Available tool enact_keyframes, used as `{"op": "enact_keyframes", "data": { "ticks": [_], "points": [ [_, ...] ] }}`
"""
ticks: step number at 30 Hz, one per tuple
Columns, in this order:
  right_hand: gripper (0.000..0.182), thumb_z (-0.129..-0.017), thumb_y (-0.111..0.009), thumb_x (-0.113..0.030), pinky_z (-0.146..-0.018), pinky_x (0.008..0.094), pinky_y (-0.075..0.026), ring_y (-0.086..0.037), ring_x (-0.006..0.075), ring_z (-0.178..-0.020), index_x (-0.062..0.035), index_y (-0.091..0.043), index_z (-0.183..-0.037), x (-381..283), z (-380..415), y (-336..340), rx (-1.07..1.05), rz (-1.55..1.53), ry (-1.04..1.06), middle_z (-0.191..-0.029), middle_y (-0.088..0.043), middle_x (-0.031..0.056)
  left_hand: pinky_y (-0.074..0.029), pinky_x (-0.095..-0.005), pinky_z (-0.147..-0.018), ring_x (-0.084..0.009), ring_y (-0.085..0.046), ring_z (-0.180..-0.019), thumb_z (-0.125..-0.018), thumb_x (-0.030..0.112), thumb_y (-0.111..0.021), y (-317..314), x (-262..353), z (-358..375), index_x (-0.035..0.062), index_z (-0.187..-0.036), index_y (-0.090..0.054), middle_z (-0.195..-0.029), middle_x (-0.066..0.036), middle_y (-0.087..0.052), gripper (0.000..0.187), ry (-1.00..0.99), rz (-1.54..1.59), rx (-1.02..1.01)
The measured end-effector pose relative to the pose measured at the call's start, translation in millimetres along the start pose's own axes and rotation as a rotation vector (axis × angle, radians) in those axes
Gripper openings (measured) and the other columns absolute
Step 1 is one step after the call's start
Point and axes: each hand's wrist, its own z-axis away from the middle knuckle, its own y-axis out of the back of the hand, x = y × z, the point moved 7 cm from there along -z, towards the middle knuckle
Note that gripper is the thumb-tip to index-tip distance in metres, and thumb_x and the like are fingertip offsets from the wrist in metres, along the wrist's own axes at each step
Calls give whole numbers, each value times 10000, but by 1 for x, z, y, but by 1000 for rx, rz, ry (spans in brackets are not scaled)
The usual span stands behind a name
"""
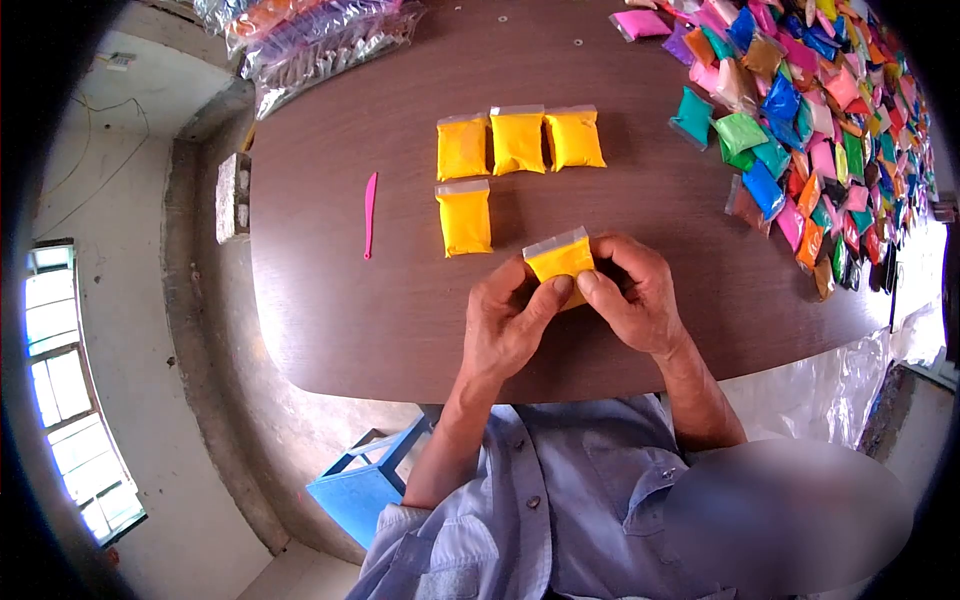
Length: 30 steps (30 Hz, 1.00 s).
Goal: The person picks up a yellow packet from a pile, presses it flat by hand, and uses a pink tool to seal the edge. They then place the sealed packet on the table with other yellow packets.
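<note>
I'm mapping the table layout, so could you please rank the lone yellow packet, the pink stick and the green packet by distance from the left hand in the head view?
1. lone yellow packet, just beyond the left hand.
2. pink stick, far left.
3. green packet, right, at the pile's edge.

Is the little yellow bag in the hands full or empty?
Full. The yellow bag held between the left hand and right hand looks plump with yellow filling up to its clear top strip.
</note>
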Motion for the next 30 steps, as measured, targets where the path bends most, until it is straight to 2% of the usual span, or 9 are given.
{"op": "enact_keyframes", "data": {
  "ticks": [7,9,12,16,18,24,30],
  "points": [
    [200,-977,-685,-185,-671,311,-518,-614,136,-758,9,-663,-1022,4,0,0,19,34,71,-899,-653,90,-491,-252,-646,-84,-593,-751,-992,250,-748,-5,11,0,1,-1043,-707,-856,-31,-672,257,-49,-72,-24],
    [187,-974,-686,-175,-660,315,-509,-609,141,-746,6,-660,-1013,6,2,1,65,-6,53,-883,-644,89,-515,-250,-674,-93,-621,-779,-996,253,-741,-6,15,2,1,-1081,-711,-900,-40,-693,268,58,17,-2],
    [183,-976,-684,-170,-658,313,-507,-608,135,-751,7,-659,-1016,6,1,0,32,15,61,-884,-645,84,-521,-248,-690,-94,-626,-789,-1005,250,-729,-1,7,2,1,-1102,-711,-918,-43,-696,267,47,4,-3],
    [180,-974,-685,-159,-668,303,-510,-612,128,-764,11,-658,-1025,3,0,-2,3,56,53,-898,-654,82,-524,-254,-692,-98,-626,-782,-1008,244,-725,1,7,2,3,-1087,-710,-906,-44,-696,254,37,18,12],
    [183,-969,-690,-159,-675,298,-512,-614,124,-773,11,-660,-1030,0,1,-1,73,-34,-45,-900,-655,86,-527,-258,-697,-106,-630,-777,-1012,234,-718,-1,4,3,2,-1073,-707,-889,-44,-695,240,14,-51,-19],
    [207,-968,-710,-177,-685,301,-514,-617,132,-781,11,-658,-1037,6,1,2,101,9,58,-896,-652,88,-526,-255,-701,-98,-622,-780,-1005,223,-732,-5,9,3,-9,-1068,-700,-888,-37,-699,243,27,-47,-40],
    [174,-956,-707,-147,-710,322,-522,-647,162,-812,8,-659,-1021,6,0,0,47,9,19,-930,-675,102,-499,-246,-689,-71,-581,-789,-1004,213,-729,-1,8,1,-6,-1052,-704,-860,-7,-674,225,7,-50,-21]
  ]
}}
